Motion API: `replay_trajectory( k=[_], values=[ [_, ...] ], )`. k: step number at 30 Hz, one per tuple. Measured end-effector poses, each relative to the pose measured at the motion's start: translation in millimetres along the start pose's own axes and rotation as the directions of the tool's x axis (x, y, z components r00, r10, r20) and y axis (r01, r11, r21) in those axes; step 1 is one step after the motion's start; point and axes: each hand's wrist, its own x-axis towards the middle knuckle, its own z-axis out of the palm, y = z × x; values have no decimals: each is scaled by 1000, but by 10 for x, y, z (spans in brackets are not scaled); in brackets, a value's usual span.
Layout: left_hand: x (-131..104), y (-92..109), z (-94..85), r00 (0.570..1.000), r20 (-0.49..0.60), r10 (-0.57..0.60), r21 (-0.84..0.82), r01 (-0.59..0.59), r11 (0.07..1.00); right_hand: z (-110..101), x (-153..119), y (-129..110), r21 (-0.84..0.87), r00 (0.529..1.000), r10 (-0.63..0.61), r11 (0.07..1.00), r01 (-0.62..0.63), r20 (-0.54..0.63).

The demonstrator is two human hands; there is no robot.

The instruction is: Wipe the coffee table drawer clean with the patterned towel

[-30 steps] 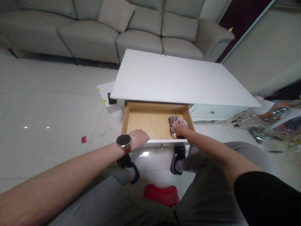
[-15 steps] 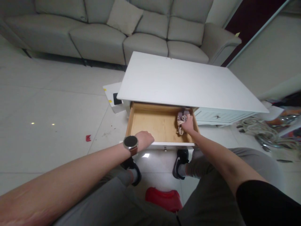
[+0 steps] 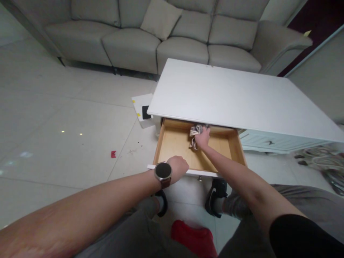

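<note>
A long grey sofa [image 3: 131,44] spans the far side of the room, a pale cushion [image 3: 161,18] leaning on its backrest. In front of it stands a white table [image 3: 228,96], reaching off toward the right. From the table's near side, at its left part, a wooden drawer [image 3: 173,145] is pulled out; a closed front is to its right. A white box [image 3: 139,102] sits on the floor just beyond the table's left end. Nearest, a red object [image 3: 193,236] lies between the person's legs, its lower part cut off.

The right hand [image 3: 202,138] reaches into the drawer, fingers closed around a bunched, patterned cloth [image 3: 194,132], some folds hanging out on the left. The cloth is in the drawer's far part, about midway across. The left hand [image 3: 179,168] rests at the near front edge, fingers curled and mostly hidden, so one cannot tell whether they grip it. A round watch [image 3: 163,171] circles that wrist. Smallest, a red scrap [image 3: 113,154] lies on the floor, left.
</note>
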Motion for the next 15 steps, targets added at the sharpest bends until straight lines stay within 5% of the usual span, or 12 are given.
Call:
replay_trajectory(
  k=[2,5,8,11,13,15],
  values=[
    [-12,7,-11,1000,18,-6,-7,6,1000,235,-173,-422,92,961,-200,978,185,194],
    [-12,7,-7,1000,16,-10,-24,10,1000,521,-270,-1005,225,816,-439,898,379,376],
    [10,4,19,1000,-2,-16,-52,16,999,601,-237,-1363,168,720,-473,874,456,507],
    [49,17,72,1000,-13,-22,-79,21,997,426,-268,-1492,71,662,-476,838,541,578],
    [80,36,128,998,-35,-56,-85,52,995,226,-403,-1524,70,547,-524,761,645,653],
    [104,58,191,992,-107,-63,-100,52,994,31,-606,-1551,145,350,-589,632,762,729]
  ],
)
